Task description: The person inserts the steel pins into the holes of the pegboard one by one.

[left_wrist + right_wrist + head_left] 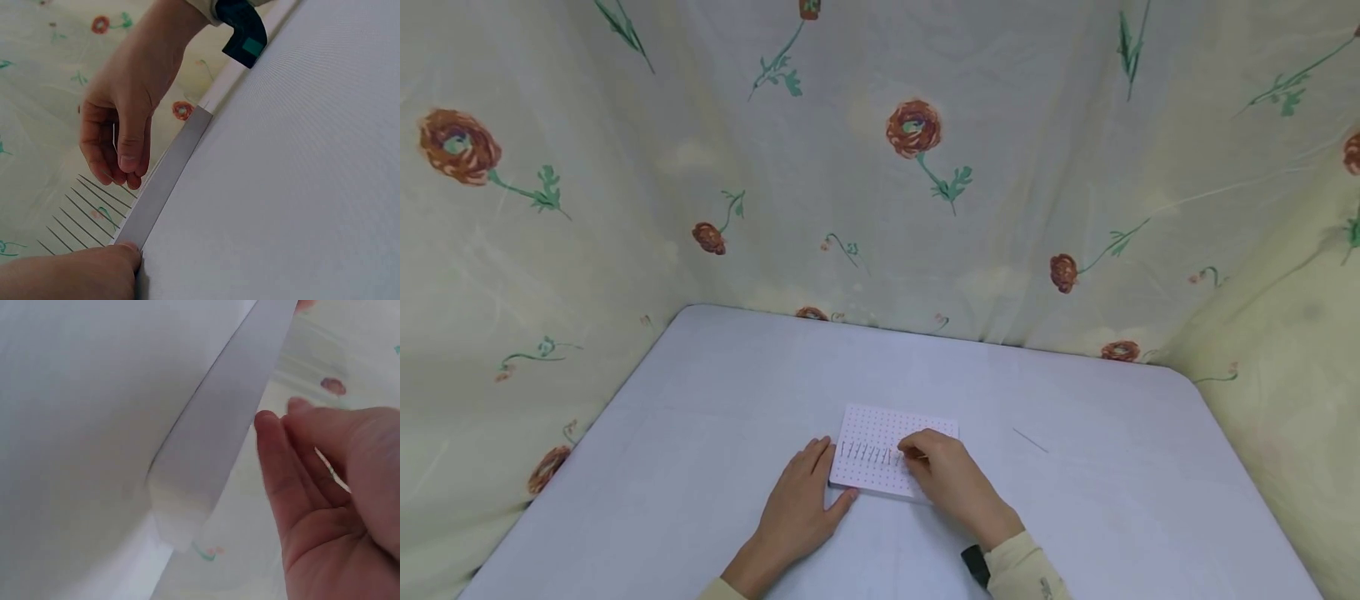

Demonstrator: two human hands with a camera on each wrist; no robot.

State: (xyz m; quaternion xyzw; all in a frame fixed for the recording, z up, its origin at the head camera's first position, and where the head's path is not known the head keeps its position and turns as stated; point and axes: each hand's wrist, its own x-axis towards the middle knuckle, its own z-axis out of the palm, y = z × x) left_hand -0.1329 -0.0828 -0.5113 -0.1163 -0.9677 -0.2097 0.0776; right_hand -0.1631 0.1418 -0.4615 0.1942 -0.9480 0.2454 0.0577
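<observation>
A white board [872, 477] dotted with small holes lies on the table. Several thin metal pins [867, 454] stand upright in a row across it; the left wrist view shows these pins [84, 215] from the side. My left hand [800, 504] lies flat at the board's near left corner, fingers straight along the left side and thumb against the front edge. Over the right part of the board, at the row's end, my right hand [947, 475] pinches a thin pin between thumb and fingertips. In the right wrist view the fingers of this hand [325, 487] hide the pin.
Another thin pin [1030, 440] lies loose on the white tabletop [1090, 500] to the right of the board. Behind and beside the table hangs a flowered curtain [850, 167]. A dark band [975, 565] sits at the right wrist.
</observation>
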